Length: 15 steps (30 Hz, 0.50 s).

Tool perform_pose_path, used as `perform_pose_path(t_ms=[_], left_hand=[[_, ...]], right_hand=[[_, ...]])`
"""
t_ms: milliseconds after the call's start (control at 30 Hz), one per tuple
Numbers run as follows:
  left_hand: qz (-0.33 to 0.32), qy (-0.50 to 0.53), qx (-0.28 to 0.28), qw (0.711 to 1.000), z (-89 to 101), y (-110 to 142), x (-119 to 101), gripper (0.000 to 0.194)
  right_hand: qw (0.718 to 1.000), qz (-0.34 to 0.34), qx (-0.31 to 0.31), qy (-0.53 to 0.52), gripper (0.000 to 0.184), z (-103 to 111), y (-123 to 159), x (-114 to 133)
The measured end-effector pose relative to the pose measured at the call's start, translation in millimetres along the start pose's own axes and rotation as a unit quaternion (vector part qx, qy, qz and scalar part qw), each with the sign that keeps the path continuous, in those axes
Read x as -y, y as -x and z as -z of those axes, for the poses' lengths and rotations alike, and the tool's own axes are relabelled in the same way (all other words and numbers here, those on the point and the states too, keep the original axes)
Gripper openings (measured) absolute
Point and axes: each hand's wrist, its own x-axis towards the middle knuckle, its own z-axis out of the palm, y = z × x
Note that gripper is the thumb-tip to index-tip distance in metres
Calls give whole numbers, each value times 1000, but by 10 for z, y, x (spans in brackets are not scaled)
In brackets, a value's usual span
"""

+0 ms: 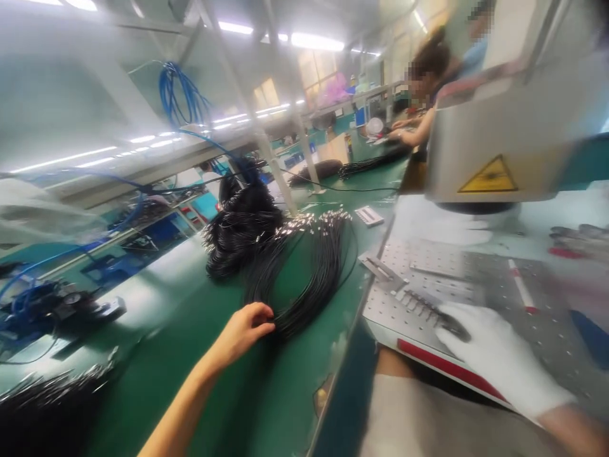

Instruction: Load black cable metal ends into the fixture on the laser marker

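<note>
Left hand pinched black cable bundle, frame centre; gloved right hand spread flat over connectors on perforated plate; most cables apparently unprocessed.

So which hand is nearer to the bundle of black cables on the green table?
Left. The left hand touches the near end of the black cable bundle with its fingers. The gloved right hand rests apart on the perforated metal plate.

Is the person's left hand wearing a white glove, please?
No, the left hand is bare on the black cables; only the right hand is gloved.
</note>
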Motion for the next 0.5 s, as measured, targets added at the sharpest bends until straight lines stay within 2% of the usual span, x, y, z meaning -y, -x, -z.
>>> perform_pose_path(t_ms=[133, 233, 400, 500], left_hand=[[-22, -35, -9, 999, 34, -26, -15, 36], [13, -20, -12, 1000, 47, -29, -22, 46], [38, 35, 29, 998, 124, -94, 22, 55], [41, 56, 57, 996, 192, -165, 50, 54]], right_hand=[[1000, 0, 5, 14, 37, 40, -14, 44], [1000, -4, 12, 14, 33, 117, -32, 96], [1000, -8, 22, 18, 33, 171, -64, 135], [1000, 4, 2, 19, 35, 158, -31, 98]])
